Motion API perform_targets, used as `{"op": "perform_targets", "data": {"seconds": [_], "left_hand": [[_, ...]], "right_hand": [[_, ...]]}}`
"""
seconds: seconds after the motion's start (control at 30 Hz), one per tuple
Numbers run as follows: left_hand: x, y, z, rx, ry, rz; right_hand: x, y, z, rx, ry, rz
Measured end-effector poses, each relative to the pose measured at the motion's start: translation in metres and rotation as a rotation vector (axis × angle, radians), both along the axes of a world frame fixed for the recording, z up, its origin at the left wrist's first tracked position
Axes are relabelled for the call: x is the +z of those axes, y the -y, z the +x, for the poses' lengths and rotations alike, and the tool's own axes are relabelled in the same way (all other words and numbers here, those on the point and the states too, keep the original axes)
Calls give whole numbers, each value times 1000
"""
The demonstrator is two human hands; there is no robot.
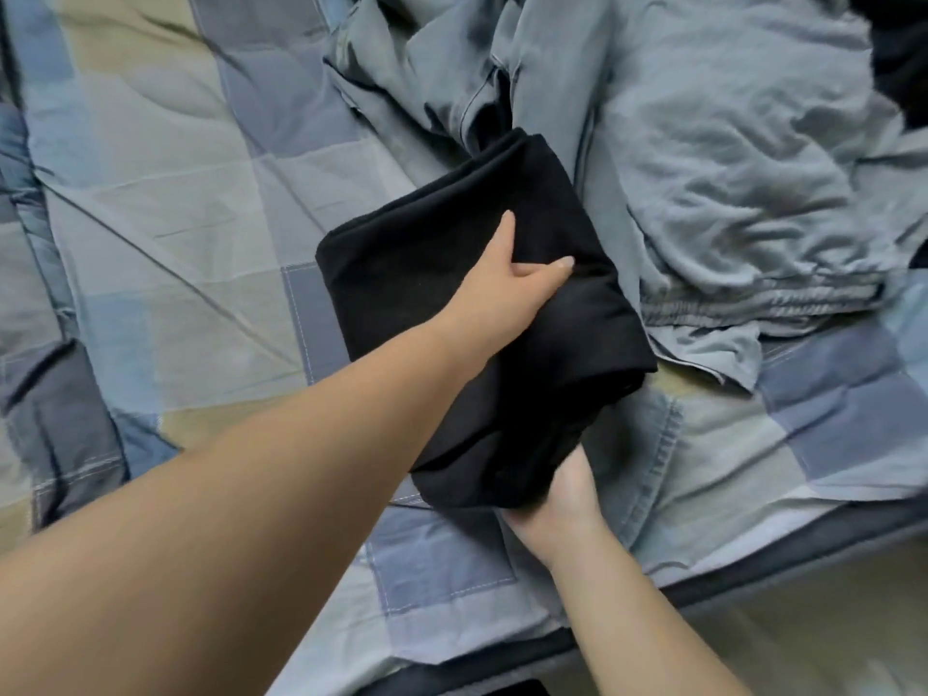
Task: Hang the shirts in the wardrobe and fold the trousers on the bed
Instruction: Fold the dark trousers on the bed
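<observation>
Right hand (557, 499) reaches under the near edge of the folded black trousers (401, 273) on the bed (150, 193). Its fingers are hidden, so I cannot tell its grip. Left hand (507, 278) presses on top, fingers straight. Grey trousers (703, 168) lie crumpled just beyond.

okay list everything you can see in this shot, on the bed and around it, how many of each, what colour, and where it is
folded garment: one, black, middle of the bed, far end against the grey clothes
grey clothes: crumpled heap, count unclear, grey, upper right, an elastic waistband showing
dark cloth: one, black, top right corner, mostly cut off
bed cover: one, blue, grey and beige checks, under everything
bed edge: one, dark grey, lower right
floor: pale, beyond the bed edge
left hand: one, resting on top of the folded garment
right hand: one, at the garment's near end, fingers hidden beneath it
</observation>
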State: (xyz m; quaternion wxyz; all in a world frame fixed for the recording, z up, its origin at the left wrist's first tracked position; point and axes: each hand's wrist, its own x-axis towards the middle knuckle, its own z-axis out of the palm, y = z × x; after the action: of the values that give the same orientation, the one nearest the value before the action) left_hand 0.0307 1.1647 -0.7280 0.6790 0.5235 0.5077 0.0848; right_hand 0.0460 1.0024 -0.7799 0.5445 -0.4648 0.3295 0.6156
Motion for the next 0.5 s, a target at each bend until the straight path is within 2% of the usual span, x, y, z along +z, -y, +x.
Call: {"op": "perform_targets", "data": {"seconds": [0.1,0.17,0.2,0.27,0.33,0.4,0.43,0.5], "left_hand": [[-13,18,-41,149,-58,277],[-22,28,-75,339,-143,420],[-28,33,-91,443,-219,427],[-39,40,-116,602,-380,277],[-49,43,-130,645,-338,-62],[-56,44,-133,580,-135,-357],[-58,44,-132,526,-68,-422],[-64,42,-130,485,-17,-415]], "right_hand": [[12,9,27,-42,295,-65],[22,9,54,-4,599,-142],[28,7,68,66,764,-162],[40,-7,90,285,1093,-113],[46,-34,110,540,1278,-17],[44,-64,121,881,1286,25],[40,-76,124,1027,1220,36],[30,-90,123,1223,1125,20]]}}
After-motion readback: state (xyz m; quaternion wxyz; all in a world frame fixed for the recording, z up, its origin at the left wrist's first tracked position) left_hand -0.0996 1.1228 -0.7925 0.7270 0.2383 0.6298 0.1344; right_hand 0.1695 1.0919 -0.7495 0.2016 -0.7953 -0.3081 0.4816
